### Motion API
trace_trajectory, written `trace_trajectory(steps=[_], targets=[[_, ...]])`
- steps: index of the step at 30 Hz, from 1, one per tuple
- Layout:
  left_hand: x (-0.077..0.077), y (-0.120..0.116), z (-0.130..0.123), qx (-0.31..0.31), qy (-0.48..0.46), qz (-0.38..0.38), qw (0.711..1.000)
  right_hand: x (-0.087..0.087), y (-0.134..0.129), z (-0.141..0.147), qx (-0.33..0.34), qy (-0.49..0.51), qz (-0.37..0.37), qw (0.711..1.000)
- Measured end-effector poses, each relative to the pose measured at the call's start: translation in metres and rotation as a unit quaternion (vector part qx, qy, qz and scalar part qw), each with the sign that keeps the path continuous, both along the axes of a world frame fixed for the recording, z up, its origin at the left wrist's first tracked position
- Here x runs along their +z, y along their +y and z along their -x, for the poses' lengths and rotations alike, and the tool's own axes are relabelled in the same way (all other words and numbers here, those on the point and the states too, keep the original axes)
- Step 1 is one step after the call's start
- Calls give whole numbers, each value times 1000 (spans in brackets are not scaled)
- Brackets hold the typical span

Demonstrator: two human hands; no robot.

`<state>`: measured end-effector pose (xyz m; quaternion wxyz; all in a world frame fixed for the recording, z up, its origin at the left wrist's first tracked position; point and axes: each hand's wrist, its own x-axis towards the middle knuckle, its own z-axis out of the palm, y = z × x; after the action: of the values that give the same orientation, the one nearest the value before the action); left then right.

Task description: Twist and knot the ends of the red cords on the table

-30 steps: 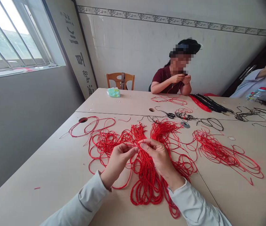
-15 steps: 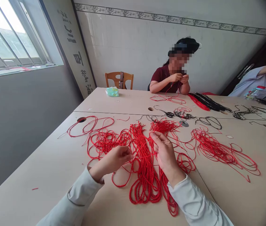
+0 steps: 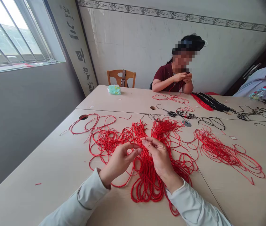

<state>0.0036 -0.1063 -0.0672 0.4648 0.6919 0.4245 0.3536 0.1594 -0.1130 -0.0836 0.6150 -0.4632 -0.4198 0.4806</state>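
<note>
Over the table's middle, my left hand (image 3: 123,158) has its thumb and forefinger curved toward each other with a small gap at the tips; a thin red cord passes close to them. Beside it on the right, my right hand (image 3: 159,155) pinches a red cord, though its end is too small to make out. Beneath both hands lies a bundle of twisted red cords (image 3: 144,185), looped at the near end. Loose red cord coils (image 3: 106,139) spread to the left, and another red bundle (image 3: 164,127) fans out behind my right hand.
Black scissors (image 3: 171,114) lie beyond the cords, near tangled black cord (image 3: 186,114). A thin red cord pile (image 3: 219,147) is on the right. Across the table (image 3: 53,163), a person (image 3: 164,77) holds red cord. A green packet (image 3: 114,89) sits at the far left.
My right hand has moved left and slightly down, closer to my left hand. My left hand has moved slightly right, its thumb now extended. The view has shifted a little.
</note>
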Motion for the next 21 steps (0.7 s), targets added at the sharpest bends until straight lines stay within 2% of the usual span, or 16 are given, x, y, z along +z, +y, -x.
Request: trace_trajectory(steps=[4, 7, 12, 16, 21], targets=[[4, -2, 1, -50, -17, 24, 998, 4, 4, -5, -34, 28, -6, 999], [3, -3, 1, -53, -30, 37, 997, 6, 6, -7, -51, 37, -15, 998], [-5, -1, -3, -101, -115, 128, 980, 6, 3, -3, -37, 14, -4, 999], [-6, -1, -5, -43, -156, 146, 976, 3, 0, -1, -6, -7, -2, 1000], [-3, -1, -4, -17, -112, 133, 985, 2, 1, -2, 6, -19, -13, 1000]])
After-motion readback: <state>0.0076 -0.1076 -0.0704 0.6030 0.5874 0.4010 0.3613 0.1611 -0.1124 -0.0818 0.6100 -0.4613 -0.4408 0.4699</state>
